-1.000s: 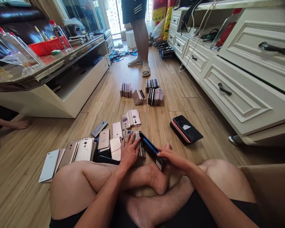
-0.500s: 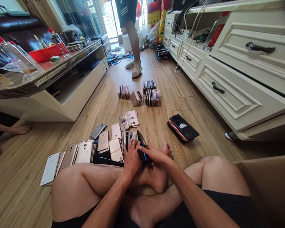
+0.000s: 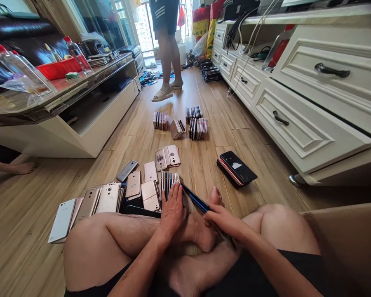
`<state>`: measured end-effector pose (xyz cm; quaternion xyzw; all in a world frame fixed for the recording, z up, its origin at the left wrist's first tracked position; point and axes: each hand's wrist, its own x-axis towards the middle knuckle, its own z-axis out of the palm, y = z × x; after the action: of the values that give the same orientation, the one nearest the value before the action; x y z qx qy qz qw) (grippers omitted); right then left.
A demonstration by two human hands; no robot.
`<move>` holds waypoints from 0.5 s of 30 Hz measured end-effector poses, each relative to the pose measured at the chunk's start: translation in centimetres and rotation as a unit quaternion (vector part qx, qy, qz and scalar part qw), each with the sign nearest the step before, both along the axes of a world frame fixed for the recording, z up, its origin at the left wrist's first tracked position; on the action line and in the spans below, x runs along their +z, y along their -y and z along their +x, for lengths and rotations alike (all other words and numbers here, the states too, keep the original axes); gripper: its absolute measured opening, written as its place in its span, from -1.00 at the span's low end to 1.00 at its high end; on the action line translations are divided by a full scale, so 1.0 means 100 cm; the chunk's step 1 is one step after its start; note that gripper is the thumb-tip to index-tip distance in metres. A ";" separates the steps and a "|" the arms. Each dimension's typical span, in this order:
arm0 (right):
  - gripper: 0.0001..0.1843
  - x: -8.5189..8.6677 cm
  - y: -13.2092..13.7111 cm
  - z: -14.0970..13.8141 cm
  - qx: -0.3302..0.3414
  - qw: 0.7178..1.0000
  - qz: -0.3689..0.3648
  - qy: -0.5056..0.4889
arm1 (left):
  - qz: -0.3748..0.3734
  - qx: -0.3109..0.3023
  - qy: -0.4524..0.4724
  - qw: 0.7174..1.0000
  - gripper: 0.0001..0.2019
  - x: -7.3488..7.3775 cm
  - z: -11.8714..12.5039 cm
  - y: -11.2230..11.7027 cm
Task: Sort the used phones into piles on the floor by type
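My right hand (image 3: 224, 220) grips a dark phone (image 3: 196, 199) with a blue edge, tilted, its far end close to my left hand. Whether a second phone lies under it, I cannot tell. My left hand (image 3: 172, 208) lies with fingers stretched out against the near side of an upright row of phones (image 3: 168, 179). Left of this row lie a pinkish phone with a red band (image 3: 150, 194), a gold phone (image 3: 134, 184) and several more phones in piles. A stack of dark and red phones (image 3: 236, 167) rests on the floor to the right.
Several upright bundles of phones (image 3: 198, 128) stand farther ahead on the wooden floor. Beyond them another person (image 3: 165, 51) in slippers is on their feet. A low table (image 3: 102, 111) flanks the left, a white drawer cabinet (image 3: 312, 119) the right. My crossed legs frame the near floor.
My right hand has drawn the dark phone away from the row, to the right and toward me. My left hand stays at the row. The standing person's feet have shifted.
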<state>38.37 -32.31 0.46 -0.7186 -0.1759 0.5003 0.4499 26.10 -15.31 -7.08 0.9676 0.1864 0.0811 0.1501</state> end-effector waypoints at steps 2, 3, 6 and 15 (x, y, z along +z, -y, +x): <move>-0.79 0.017 0.029 0.002 0.026 0.999 0.014 -0.022 | -0.064 0.019 0.048 0.997 -0.30 0.007 -0.002 -0.001; -0.71 0.026 0.043 0.002 0.040 0.999 0.018 -0.027 | -0.105 0.032 0.087 0.990 -0.35 0.014 -0.003 0.000; -0.54 0.049 0.072 0.008 0.091 0.995 0.008 -0.047 | -0.257 0.044 0.176 0.949 -0.48 0.048 -0.004 0.004; -0.35 0.065 0.062 0.051 0.204 0.979 0.018 -0.008 | -0.311 -0.201 -0.104 0.923 -0.65 0.112 0.005 0.028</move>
<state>43.44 -38.53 6.93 -0.6551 -0.3242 0.5843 0.3525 26.56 -18.06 4.12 0.8922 0.0184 -0.1144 0.4366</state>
